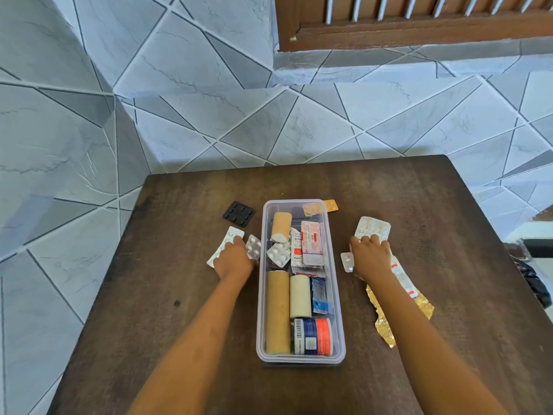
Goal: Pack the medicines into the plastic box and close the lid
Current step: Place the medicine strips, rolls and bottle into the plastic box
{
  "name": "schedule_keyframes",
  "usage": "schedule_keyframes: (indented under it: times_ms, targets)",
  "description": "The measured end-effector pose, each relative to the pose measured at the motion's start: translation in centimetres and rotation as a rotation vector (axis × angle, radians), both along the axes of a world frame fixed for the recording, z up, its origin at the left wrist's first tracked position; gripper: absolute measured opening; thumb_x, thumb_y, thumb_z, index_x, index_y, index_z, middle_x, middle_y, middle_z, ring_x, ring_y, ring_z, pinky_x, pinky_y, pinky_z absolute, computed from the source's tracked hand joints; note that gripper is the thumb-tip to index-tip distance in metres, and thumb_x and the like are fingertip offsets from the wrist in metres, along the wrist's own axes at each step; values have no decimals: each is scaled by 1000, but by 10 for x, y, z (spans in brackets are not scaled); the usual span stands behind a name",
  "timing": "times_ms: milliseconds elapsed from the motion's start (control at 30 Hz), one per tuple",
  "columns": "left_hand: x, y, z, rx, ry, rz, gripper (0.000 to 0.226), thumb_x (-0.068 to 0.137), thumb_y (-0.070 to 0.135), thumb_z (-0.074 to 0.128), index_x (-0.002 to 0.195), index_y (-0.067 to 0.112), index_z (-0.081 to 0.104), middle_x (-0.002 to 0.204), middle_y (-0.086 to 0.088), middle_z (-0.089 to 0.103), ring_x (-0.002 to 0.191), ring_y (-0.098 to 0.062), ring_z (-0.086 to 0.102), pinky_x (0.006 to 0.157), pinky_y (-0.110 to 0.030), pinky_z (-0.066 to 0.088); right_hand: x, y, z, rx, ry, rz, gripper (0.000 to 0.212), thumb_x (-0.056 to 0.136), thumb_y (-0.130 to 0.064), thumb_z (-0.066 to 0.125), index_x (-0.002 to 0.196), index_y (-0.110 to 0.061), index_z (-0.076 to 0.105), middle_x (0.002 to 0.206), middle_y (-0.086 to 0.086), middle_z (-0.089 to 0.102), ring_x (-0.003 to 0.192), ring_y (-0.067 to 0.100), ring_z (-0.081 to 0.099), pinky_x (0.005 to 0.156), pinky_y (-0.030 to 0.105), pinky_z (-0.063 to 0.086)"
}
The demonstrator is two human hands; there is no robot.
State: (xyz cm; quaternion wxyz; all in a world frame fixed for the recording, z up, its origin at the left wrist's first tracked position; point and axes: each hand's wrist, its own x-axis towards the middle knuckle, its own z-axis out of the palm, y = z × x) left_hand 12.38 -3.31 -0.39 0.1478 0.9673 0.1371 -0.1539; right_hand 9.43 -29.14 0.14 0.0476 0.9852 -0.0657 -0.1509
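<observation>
Our left hand (235, 259) presses on white blister strips (226, 245) left of the clear plastic box (337, 295); right hand (369, 256) on a silver strip (372, 227) to its right. Grip closure: can't tell. Step: gathering loose meds. Next: lift, drop in. Box long axis runs near-far, lid not seen.

Bright, even daylight; soft shadows, sharp centre, wide-angle bending at edges.

A dark brown wooden bench (389, 199) stands on a floor (209, 115) of pale grey marbled tiles cut by dark diagonal lines. A brown slatted wooden panel (419, 19) runs along the top right. Daylight is soft and even.
</observation>
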Motion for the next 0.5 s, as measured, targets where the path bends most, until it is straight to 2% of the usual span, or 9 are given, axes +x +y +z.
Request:
schedule_keyframes:
  times_ms: [133, 267, 367, 500]
  targets:
    - [6, 3, 8, -53, 90, 19, 47, 79, 29, 63, 121, 14, 47, 121, -13, 59, 113, -31, 56, 91, -39, 45, 4, -2, 4, -20, 49, 11, 56, 83, -30, 64, 133, -18, 41, 141, 13, 42, 131, 29, 36, 107, 44, 33]
    - [10, 8, 6, -118, 154, 52, 46, 75, 31, 68, 113, 9, 55, 120, -16, 61, 112, -32, 56, 90, -40, 49, 6, -4, 11, 22, 107, 40, 70, 77, -31, 71, 135, -18, 34, 140, 11, 43, 130, 31, 40, 107, 46, 34]
    - [9, 5, 6, -91, 122, 83, 45, 78, 32, 67, 115, 9, 55, 124, -17, 56, 116, -33, 53, 90, -41, 48, 11, -9, 16, -12, 157, 70, 60, 77, -33, 70, 128, -19, 43, 134, 10, 50, 127, 31, 42, 103, 46, 35]
    - [-1, -6, 9, -142, 37, 149, 25, 89, 26, 51, 107, 12, 60, 115, -15, 64, 105, -31, 60, 77, -36, 47, 17, -12, 17, 25, 212, 61, 50, 77, -26, 69, 121, -15, 50, 129, 12, 53, 124, 31, 43, 102, 46, 34]
